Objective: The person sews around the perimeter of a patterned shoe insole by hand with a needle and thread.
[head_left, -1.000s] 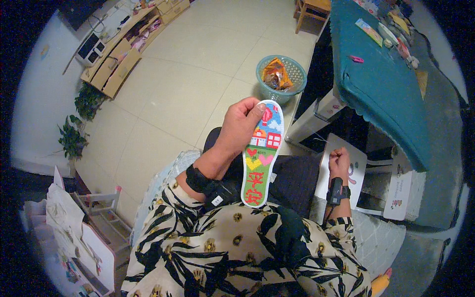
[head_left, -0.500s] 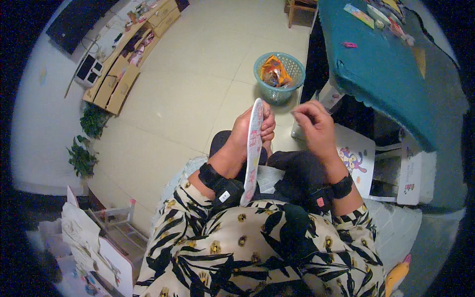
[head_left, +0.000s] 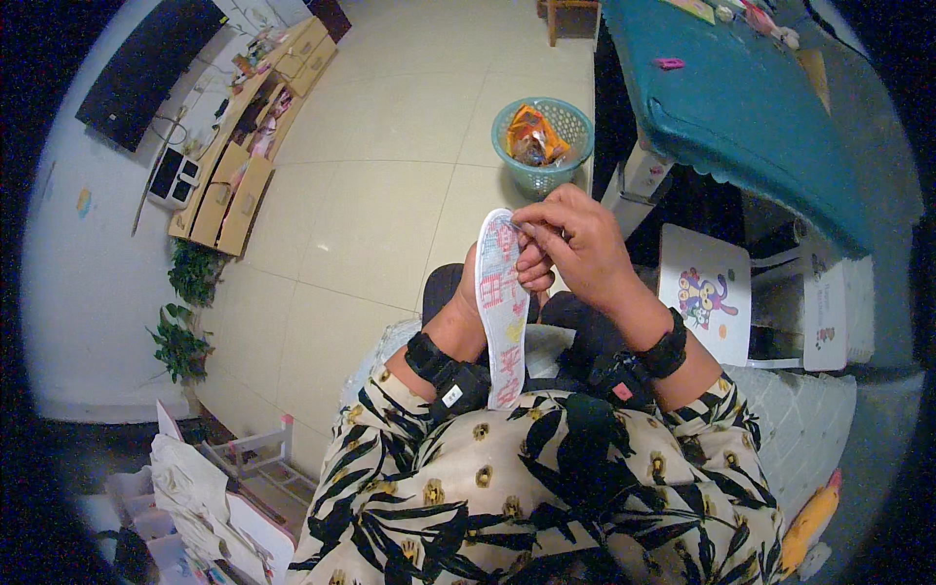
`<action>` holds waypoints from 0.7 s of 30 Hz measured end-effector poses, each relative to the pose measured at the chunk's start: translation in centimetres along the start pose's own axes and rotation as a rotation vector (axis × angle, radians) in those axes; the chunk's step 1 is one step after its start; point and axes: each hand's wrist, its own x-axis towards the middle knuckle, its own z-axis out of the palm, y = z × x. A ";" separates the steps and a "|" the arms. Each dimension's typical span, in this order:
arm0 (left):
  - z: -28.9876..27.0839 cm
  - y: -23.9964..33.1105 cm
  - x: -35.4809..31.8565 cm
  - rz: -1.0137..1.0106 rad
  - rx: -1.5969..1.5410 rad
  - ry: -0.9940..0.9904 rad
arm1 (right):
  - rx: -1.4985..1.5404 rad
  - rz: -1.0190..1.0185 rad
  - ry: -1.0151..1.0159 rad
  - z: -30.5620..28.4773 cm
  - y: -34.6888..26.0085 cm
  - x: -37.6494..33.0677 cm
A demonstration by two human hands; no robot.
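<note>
An embroidered insole (head_left: 505,292), white with pink, blue and yellow stitching, stands nearly upright before my chest, its patterned face toward me. My left hand (head_left: 533,270) is closed round it from behind, fingers curled past the right edge. Close against the insole's upper right edge is my right hand (head_left: 585,244), thumb and forefinger pressed together. Whatever lies in that pinch is too small to make out. Both wrists wear black straps.
A teal basket (head_left: 542,175) with an orange bag stands on the tiled floor ahead. On the right are a green-covered table (head_left: 741,136) and a white child's chair (head_left: 704,292) with a cartoon print. Wooden drawers (head_left: 234,195) line the left wall; papers (head_left: 190,478) lie at lower left.
My right hand has come in from the right to the insole's upper edge. The insole has turned so that more of its stitched face shows. The whole view has shifted slightly.
</note>
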 end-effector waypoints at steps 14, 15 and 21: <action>0.5 0.1 0.1 0.007 0.060 -0.033 | 0.011 0.023 -0.019 -0.2 0.3 -0.1; 0.6 0.1 0.2 0.014 0.098 -0.006 | -0.017 0.003 -0.017 -0.4 0.2 -0.1; 1.5 0.4 0.1 0.017 0.244 0.104 | -0.091 -0.009 -0.031 -1.0 0.0 -0.5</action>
